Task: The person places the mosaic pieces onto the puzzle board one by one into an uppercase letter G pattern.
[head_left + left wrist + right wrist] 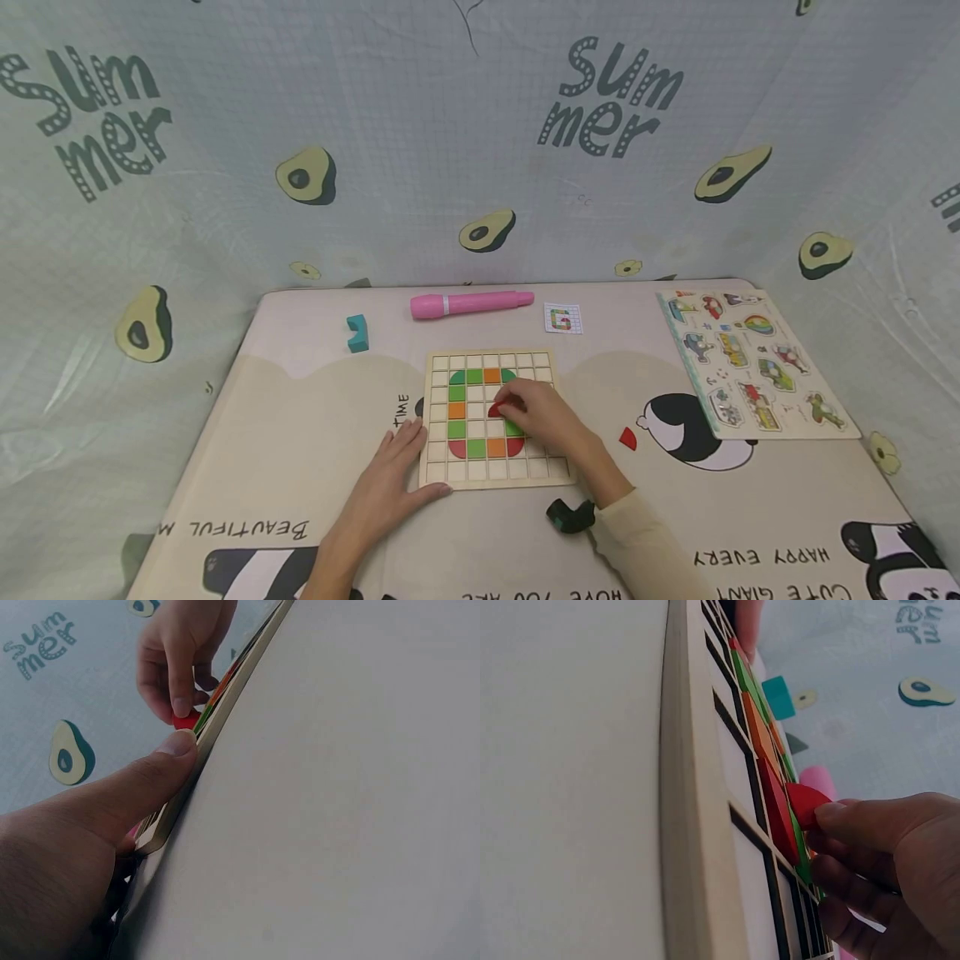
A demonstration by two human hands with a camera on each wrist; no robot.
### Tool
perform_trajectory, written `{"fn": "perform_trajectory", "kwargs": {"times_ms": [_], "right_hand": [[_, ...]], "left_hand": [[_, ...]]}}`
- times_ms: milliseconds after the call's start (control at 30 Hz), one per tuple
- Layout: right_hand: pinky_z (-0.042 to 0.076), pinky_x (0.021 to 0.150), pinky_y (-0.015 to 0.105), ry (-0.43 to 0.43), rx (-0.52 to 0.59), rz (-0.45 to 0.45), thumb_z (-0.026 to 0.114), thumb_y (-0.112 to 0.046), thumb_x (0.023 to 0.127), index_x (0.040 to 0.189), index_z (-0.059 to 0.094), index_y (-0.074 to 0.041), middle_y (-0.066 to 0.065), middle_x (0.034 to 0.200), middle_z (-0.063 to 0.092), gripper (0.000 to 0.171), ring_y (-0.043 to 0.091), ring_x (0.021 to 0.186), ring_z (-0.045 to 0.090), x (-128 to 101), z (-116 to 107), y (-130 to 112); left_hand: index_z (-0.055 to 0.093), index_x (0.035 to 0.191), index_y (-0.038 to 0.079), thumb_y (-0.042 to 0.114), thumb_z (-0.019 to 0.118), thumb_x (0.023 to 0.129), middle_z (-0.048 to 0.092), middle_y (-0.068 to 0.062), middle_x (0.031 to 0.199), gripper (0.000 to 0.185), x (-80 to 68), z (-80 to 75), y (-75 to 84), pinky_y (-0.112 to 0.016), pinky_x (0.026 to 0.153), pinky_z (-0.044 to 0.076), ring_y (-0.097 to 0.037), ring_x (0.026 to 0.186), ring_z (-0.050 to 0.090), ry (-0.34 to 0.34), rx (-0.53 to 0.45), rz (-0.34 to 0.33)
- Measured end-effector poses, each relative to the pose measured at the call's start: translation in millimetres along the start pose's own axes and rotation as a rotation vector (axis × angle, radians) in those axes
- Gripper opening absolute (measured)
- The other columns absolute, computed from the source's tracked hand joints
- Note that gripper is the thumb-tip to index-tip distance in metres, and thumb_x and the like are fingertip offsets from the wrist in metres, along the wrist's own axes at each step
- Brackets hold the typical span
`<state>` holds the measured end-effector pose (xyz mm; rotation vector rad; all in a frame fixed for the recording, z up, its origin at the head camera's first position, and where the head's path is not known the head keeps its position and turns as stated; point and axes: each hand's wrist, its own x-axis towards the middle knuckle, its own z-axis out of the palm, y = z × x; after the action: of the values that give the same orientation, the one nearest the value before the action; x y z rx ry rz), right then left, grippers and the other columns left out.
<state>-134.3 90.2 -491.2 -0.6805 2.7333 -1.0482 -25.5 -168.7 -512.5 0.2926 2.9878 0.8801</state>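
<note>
Two hands work at a wooden grid board [491, 478] on the table [315, 433]. From the head view, the left hand [390, 483] lies flat with straight fingers on the board's left edge. The right hand [547, 417] pinches a red piece [497, 408] over the middle of the board (green, orange and red tiles make a letter there). A pink pen [471, 303] lies behind.

From the left wrist, the left thumb [169, 761] presses the board's edge [217, 727].

From the right wrist, curled fingers [855, 825] grip the red piece [804, 802], tilted, touching the board [694, 825].
</note>
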Motion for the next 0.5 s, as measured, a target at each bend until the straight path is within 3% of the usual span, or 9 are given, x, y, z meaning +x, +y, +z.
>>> {"fn": "perform_trajectory", "kwargs": {"times_ms": [233,500], "right_hand": [[0.059,0.082,0.028,0.015,-0.057,-0.010,0.072,-0.019,0.094,0.101,0.075,-0.017,-0.007,0.097,0.067,0.009,0.007,0.085,0.056,1.6,3.4,3.2],[0.053,0.072,0.019,0.012,-0.091,-0.033,0.071,-0.020,0.094,0.103,0.080,-0.014,-0.007,0.094,0.061,0.014,0.006,0.081,0.052,1.2,4.3,4.8]], "left_hand": [[0.048,0.148,0.003,0.057,0.078,0.078,0.044,-0.010,0.158,0.093,0.3,0.2,1.1,-0.039,0.130,0.019,-0.027,0.151,0.034,-0.005,0.001,-0.006],[0.048,0.148,0.003,0.057,0.078,0.077,0.044,-0.009,0.158,0.093,-0.2,0.7,2.0,-0.038,0.130,0.020,-0.026,0.152,0.033,-0.004,0.012,-0.013]]}}
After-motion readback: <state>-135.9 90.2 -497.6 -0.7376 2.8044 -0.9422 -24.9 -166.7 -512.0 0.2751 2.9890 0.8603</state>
